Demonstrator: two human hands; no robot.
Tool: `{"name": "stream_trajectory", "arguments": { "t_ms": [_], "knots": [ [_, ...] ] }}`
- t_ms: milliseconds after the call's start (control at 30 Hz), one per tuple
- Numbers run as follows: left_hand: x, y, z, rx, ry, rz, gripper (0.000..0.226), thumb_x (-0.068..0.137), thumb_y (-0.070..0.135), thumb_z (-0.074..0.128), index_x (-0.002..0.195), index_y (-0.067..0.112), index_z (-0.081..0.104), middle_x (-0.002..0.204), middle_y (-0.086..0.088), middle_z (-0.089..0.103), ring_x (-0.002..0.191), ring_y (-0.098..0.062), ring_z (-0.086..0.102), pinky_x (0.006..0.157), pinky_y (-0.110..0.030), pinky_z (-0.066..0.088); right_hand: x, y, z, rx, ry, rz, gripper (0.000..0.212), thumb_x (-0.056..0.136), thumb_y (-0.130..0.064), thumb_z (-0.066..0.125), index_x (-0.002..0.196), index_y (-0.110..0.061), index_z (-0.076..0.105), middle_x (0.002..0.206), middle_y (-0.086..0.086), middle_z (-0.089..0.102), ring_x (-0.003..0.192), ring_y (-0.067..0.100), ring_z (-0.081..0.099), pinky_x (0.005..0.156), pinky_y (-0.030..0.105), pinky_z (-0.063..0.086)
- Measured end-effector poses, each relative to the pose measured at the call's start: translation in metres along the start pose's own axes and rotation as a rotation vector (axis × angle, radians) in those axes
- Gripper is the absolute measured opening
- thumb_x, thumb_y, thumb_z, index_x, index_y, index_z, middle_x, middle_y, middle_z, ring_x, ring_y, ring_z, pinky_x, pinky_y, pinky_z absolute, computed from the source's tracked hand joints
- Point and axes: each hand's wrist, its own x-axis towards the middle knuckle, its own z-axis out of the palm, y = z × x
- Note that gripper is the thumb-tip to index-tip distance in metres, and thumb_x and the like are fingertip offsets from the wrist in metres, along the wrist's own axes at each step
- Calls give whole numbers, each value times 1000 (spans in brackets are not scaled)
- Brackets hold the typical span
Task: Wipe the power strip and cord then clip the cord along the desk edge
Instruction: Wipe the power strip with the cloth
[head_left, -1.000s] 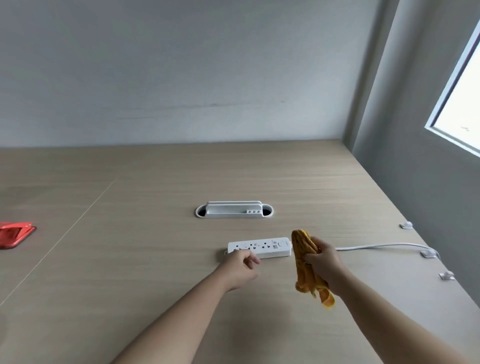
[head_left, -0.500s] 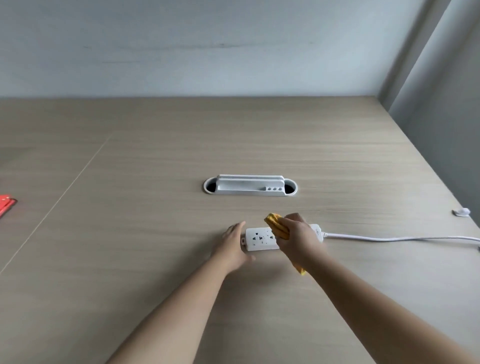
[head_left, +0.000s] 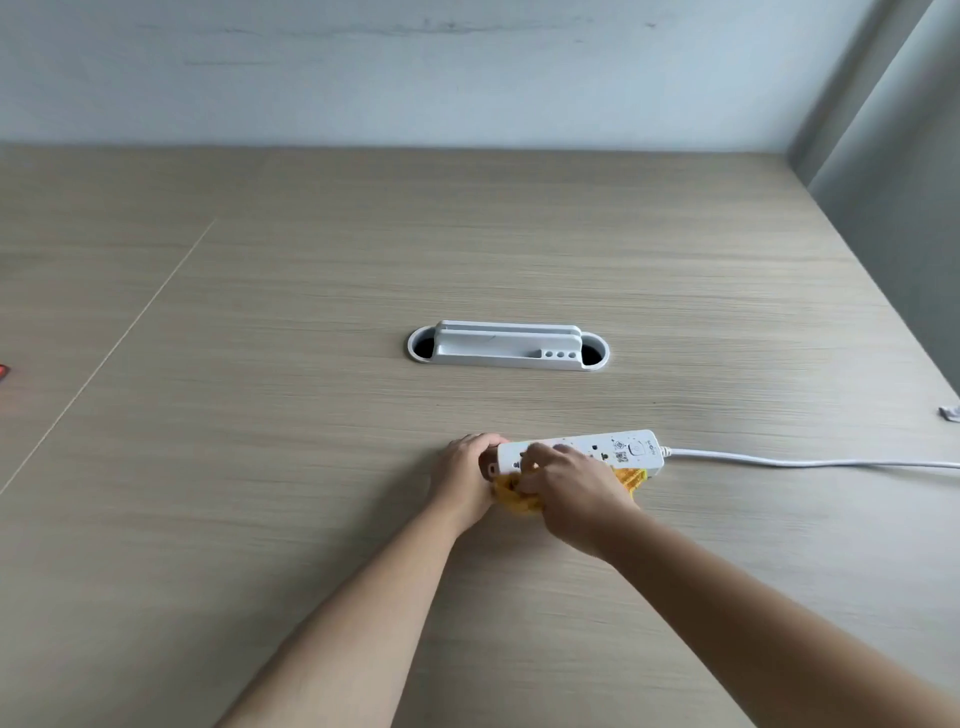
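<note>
Near the table's (head_left: 311, 467) front edge, our left hand (head_left: 464, 475) gripped the power strip (head_left: 618, 451) while our right hand (head_left: 571, 486) had swept the yellow cloth (head_left: 511, 498) leftward, clutching it—wiping underway, cord (head_left: 805, 461) untouched.

- power strip (head_left: 605, 451): left end covered by the left hand (head_left: 462, 480), middle sockets by the right hand (head_left: 569, 491); printed marks too small to read
- yellow cloth (head_left: 511, 493): mostly hidden beneath both hands and the strip
- cord (head_left: 810, 461): cut off at the picture's edge, far right of the right hand
- small white clip (head_left: 950, 413): cropped there too
- red object (head_left: 2, 371): a sliver far left of the left hand, unidentifiable
</note>
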Motion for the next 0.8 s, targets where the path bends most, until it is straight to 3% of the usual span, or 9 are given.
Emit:
{"name": "stream_trajectory", "arguments": {
  "t_ms": [100, 233, 367, 467, 600, 700, 800],
  "knots": [
    [-1, 1, -3, 32, -26, 0, 63, 54, 19, 86, 113, 24, 63, 118, 6, 64, 112, -15, 52, 97, -33, 43, -10, 10, -10, 72, 38, 71, 36, 72, -8, 47, 91, -28, 70, 103, -8, 62, 96, 22, 57, 64, 27, 37],
    [-3, 1, -3, 61, -34, 24, 61, 57, 20, 85, 113, 24, 62, 118, 6, 63, 112, -17, 53, 93, -32, 43, 4, 18, -21, 129, 224, 186, 36, 75, -8, 50, 103, -23, 68, 114, -4, 57, 98, 26, 55, 63, 29, 37],
    [-2, 3, -3, 96, -29, 17, 58, 61, 21, 84, 114, 20, 62, 119, 3, 63, 113, -18, 53, 94, -32, 43, 21, 6, -12, 135, 97, 180, 32, 84, -37, 51, 110, -23, 64, 128, -2, 46, 108, 26, 49, 75, 34, 44],
    [-1, 4, -4, 116, -23, 28, 55, 60, 20, 83, 112, 23, 64, 119, 4, 63, 112, -18, 54, 94, -31, 43, 13, 4, -3, 164, 97, 105, 29, 88, -24, 50, 112, -27, 66, 126, -5, 51, 107, 25, 50, 81, 35, 47],
    [1, 4, -4, 167, -7, 44, 56, 62, 20, 81, 115, 26, 63, 121, 8, 63, 114, -15, 54, 94, -27, 42, -17, 15, 2, 235, -105, 71, 38, 70, -11, 51, 99, -25, 70, 112, -8, 64, 100, 22, 60, 81, 27, 45],
    [3, 4, -5, 169, -34, 32, 62, 58, 23, 85, 115, 27, 62, 122, 10, 61, 115, -13, 53, 93, -26, 41, -21, 26, -7, 366, 79, 191, 37, 68, -7, 52, 93, -24, 73, 104, -9, 67, 93, 20, 62, 72, 23, 43],
    [2, 8, -5, 203, -91, 52, 64, 60, 28, 84, 119, 27, 59, 132, 7, 55, 124, -15, 47, 103, -32, 38, -4, 32, -18, 295, 312, 248, 36, 73, -6, 55, 100, -24, 71, 113, -8, 63, 93, 23, 60, 64, 25, 37]
  ]
}}
